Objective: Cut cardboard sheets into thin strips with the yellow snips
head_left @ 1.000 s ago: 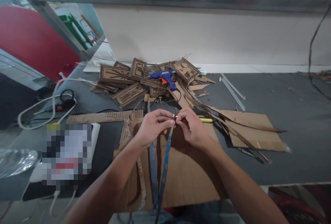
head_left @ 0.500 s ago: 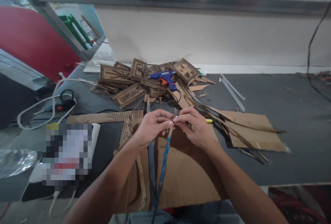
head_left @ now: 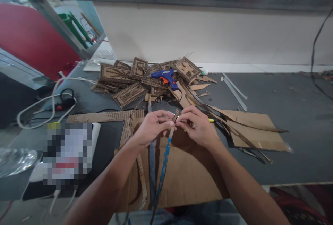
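Note:
A narrow cardboard strip (head_left: pixel 165 159) with blue patches hangs from my fingertips down to the front edge of a large cardboard sheet (head_left: pixel 192 173). My left hand (head_left: pixel 153 128) pinches the strip near its upper end, thumb against fingers. Close beside it, my right hand (head_left: pixel 195 124) has its fingertips pressed together at the strip's ridged top piece. A small shiny item shows between the two hands, too small to name. Under my right hand, the yellow tip of a tool (head_left: pixel 211 120) sticks out. Another blue-grey strip (head_left: pixel 152 162) lies left of the held one.
Behind my hands, a blue glue gun (head_left: pixel 166 76) rests on a pile of decorated cardboard panels (head_left: pixel 130 95). At right lie a cardboard piece (head_left: pixel 256 124), long strips and pale sticks (head_left: pixel 235 95). A blurred device (head_left: pixel 69 155), white cable (head_left: pixel 53 96) and clear plastic (head_left: pixel 17 161) are at left.
My right fingers have shifted slightly at the strip's top. My left hand keeps its pinch, and the strip hangs almost as before. The view has moved a little.

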A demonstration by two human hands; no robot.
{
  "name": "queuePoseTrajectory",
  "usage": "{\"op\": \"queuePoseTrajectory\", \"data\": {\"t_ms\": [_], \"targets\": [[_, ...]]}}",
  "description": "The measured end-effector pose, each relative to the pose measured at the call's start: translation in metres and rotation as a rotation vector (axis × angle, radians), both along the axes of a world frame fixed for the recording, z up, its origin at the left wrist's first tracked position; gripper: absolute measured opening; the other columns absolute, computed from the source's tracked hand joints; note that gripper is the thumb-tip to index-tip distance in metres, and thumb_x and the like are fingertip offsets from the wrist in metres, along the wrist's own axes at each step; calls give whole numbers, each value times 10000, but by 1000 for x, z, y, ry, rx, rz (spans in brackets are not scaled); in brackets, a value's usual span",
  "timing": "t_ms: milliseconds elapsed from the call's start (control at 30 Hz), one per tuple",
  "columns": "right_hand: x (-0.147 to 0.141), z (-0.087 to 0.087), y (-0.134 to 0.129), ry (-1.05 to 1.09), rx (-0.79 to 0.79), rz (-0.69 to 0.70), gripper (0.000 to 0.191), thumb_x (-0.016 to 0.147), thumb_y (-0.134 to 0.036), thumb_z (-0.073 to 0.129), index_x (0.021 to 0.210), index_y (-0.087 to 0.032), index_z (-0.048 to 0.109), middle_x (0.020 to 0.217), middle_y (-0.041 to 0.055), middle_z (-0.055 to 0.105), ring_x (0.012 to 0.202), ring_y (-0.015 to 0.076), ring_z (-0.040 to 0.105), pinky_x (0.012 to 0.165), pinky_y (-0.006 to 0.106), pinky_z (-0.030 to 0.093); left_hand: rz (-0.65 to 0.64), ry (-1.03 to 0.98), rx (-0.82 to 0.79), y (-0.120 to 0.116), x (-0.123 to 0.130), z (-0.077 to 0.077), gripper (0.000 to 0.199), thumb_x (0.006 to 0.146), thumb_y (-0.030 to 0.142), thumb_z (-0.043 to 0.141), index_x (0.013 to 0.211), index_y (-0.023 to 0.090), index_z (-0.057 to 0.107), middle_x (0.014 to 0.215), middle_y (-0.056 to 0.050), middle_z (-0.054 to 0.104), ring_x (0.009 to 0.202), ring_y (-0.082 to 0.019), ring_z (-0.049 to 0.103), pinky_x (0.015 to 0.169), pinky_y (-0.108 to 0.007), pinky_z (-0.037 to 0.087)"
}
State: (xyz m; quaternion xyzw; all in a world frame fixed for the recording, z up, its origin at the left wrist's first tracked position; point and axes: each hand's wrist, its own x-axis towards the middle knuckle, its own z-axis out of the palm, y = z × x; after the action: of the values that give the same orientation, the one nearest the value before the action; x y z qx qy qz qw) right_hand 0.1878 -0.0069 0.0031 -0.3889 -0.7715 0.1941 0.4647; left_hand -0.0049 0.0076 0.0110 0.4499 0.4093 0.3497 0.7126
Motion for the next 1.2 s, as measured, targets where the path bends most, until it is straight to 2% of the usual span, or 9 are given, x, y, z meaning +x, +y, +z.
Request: {"op": "queuePoseTrajectory", "data": {"t_ms": [267, 367, 433, 567, 633, 733, 900, 1067, 1200], "targets": [[-2, -3, 1, 18, 95, 12, 120, 937, -197, 614, 938, -259, 716, 867, 27, 609, 763, 137, 606, 676, 273, 511, 4, -34, 4, 0, 0, 0, 411, 683, 339, 862, 940, 121, 628, 659, -20, 707, 453, -53, 528, 445, -166, 404], [-3, -3, 0, 25, 68, -9, 97, 931, -226, 629, 912, -256, 718, 855, 26, 614, 748, 139, 603, 656, 275, 502, 14, -22, -7, 0, 0, 1, 429, 667, 352, 871, 934, 124, 624, 649, -14, 703, 432, -50, 514, 438, -171, 405], [-3, -1, -2, 51, 17, -41, 45, 901, -254, 672, 868, -238, 699, 835, 27, 613, 722, 143, 590, 618, 275, 485, 20, -30, -10, 0, 0, 1, 444, 655, 358, 877, 937, 126, 624, 663, -26, 717, 438, -57, 528, 437, -173, 408], [0, 3, -6, 230, -112, -38, 165, 917, -340, 639, 802, -222, 638, 790, 35, 600, 739, 170, 588, 648, 316, 488, 50, -32, -8, 0, 0, 0, 438, 636, 330, 887, 931, 135, 629, 671, -26, 726, 483, -82, 581, 444, -171, 415], [1, 2, -6, 405, -174, 20, 268, 963, -413, 552, 783, -225, 614, 731, 25, 577, 698, 171, 583, 674, 343, 501, 67, -12, -6, 0, 1, 0, 421, 631, 311, 888, 919, 139, 632, 701, -34, 736, 537, -103, 622, 452, -171, 419], [2, -2, -6, 634, -303, 153, 351, 983, -488, 480, 776, -229, 598, 625, -16, 496, 508, 128, 483, 554, 315, 473, 75, 8, 6, 0, 1, 1, 401, 630, 303, 886, 901, 139, 640, 737, -50, 744, 622, -132, 667, 461, -168, 417], [2, -1, -3, 760, -520, 278, 365, 975, -502, 478, 766, -226, 594, 585, -37, 413, 449, 109, 406, 399, 244, 332, 101, 36, 34, 0, 1, 2, 378, 623, 291, 893, 876, 132, 662, 742, -46, 737, 637, -129, 665, 475, -172, 433], [3, 8, 1, 906, -633, 278, 353, 941, -504, 525, 736, -224, 590, 573, -53, 412, 426, 91, 356, 549, 316, 511, 96, 38, 34, 1, -1, -1, 369, 630, 301, 892, 878, 132, 678, 737, -47, 741, 578, -112, 631, 479, -186, 438], [3, 11, 1, 993, -741, 324, 342, 899, -501, 600, 718, -212, 627, 560, -55, 433, 426, 83, 355, 654, 382, 579, 90, 41, 41, 2, -1, -3, 365, 626, 292, 896, 875, 128, 685, 726, -50, 741, 574, -108, 629, 477, -180, 438]]}}
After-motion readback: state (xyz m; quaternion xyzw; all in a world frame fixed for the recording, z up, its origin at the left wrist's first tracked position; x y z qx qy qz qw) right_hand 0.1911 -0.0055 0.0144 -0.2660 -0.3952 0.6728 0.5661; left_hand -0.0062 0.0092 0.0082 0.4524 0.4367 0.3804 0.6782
